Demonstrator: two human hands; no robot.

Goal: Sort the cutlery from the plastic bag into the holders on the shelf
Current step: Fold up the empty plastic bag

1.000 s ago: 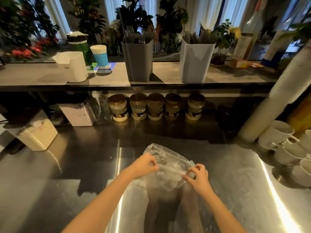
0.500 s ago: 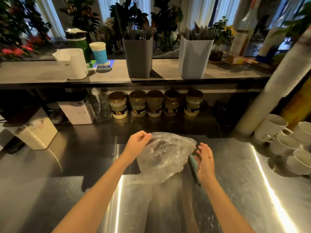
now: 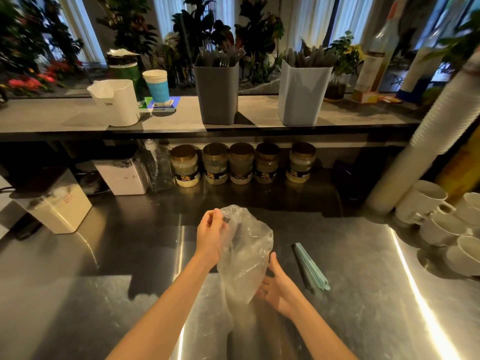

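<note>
1. Stainless-steel counter (image 3: 104, 294) fills the foreground. A grey shelf (image 3: 65, 118) runs across above its rear edge, and foliage and curtained windows lie behind.
2. Holders on the shelf: a dark grey holder (image 3: 217, 94) stands left of centre with fork heads projecting from its top. A pale blue-grey holder (image 3: 302, 97) stands to its right, well apart, with dark handles projecting.
3. The plastic bag (image 3: 246, 255), clear and crumpled, hangs above the counter at centre, between the two hands. A dark shape shows through the film near the top; what it is cannot be told.
4. The left hand (image 3: 209, 235) has its fingers curled, thumb and fingertips pinching the bag's upper left edge.
5. The right hand (image 3: 278, 284) lies palm up, low at the bag's right side, with fingers extended and relaxed and grasping nothing. Its fingertips pass behind the film, so contact with the bag cannot be confirmed.
6. The pale green cutlery (image 3: 310, 267) is a bundle of long, slim pieces lying flat on the counter. It sits just right of the right hand and apart from it; the kind of utensil is not discernible.
7. Surroundings: five jars (image 3: 240, 163) stand in a row beneath the shelf. White mugs (image 3: 441, 224) cluster at the right edge beside a leaning stack of white cups (image 3: 428, 141). A white jug (image 3: 117, 102) and a blue cup (image 3: 157, 87) stand on the shelf's left part, and a white box (image 3: 55, 206) sits on the counter at left.
</note>
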